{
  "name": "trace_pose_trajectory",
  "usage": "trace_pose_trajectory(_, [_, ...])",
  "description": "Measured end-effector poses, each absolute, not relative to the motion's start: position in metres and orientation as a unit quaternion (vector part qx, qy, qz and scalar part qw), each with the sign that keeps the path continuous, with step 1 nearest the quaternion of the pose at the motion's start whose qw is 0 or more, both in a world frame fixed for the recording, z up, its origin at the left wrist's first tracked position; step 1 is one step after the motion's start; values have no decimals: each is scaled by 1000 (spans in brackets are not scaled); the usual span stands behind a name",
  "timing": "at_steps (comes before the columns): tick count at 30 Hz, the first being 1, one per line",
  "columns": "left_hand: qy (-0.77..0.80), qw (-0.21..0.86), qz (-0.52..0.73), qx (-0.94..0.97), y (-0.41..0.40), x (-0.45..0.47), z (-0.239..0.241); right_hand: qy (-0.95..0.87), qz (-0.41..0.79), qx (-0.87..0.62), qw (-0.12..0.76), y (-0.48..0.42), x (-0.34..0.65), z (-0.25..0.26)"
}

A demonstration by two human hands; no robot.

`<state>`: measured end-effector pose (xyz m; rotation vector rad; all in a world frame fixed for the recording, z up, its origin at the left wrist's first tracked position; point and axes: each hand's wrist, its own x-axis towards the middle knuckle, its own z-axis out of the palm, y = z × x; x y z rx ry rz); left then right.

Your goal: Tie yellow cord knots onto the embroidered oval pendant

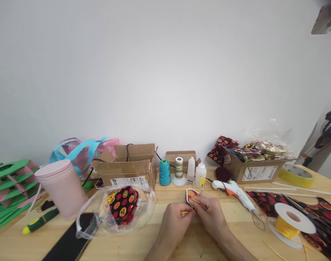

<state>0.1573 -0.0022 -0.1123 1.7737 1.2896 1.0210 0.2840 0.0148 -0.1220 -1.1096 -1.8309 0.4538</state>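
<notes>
Nearest: left hand (pixel 176 219), fingertips pinched together on yellow cord (pixel 184 212); right hand (pixel 211 214), thumb and fingers clamped on crimson patch (pixel 191 194). Possible slipping or tangling of cord, from loosened pinch or uneven pull. Patch projecting just beyond right fingertips, lower part hidden: gold floral motif, pale border, tapered top.

Bare left hand (pixel 178 218) and bare right hand (pixel 209 211), slender-fingered, with bare, smooth forearms (pixel 234 241).

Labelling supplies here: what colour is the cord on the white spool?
Yellow. The cord wound on the white spool shows best in the head view.
</notes>
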Motion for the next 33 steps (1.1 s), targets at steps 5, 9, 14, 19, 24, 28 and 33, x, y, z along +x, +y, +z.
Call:
trace_pose_trajectory(5, [465,445,437,628,2,158,-119,-702,246,-461,485,17,285,-122])
trace_pose_trajectory(9, [458,475,436,613,3,158,-121,-685,280,-460,491,18,286,-123])
trace_pose_trajectory(14, [457,455,424,636,2,158,-117,-680,290,-463,490,20,288,-126])
trace_pose_trajectory(19, [485,417,436,633,5,155,-118,-645,344,-475,490,20,290,-119])
trace_pose_trajectory(24, [502,402,439,627,6,152,-118,-541,498,-449,507,17,292,-107])
trace_pose_trajectory(28, [487,427,434,626,6,153,-118,-469,572,-436,512,17,294,-107])
trace_pose_trajectory(33, [498,427,444,610,8,152,-120,-428,623,-427,496,19,294,-114])
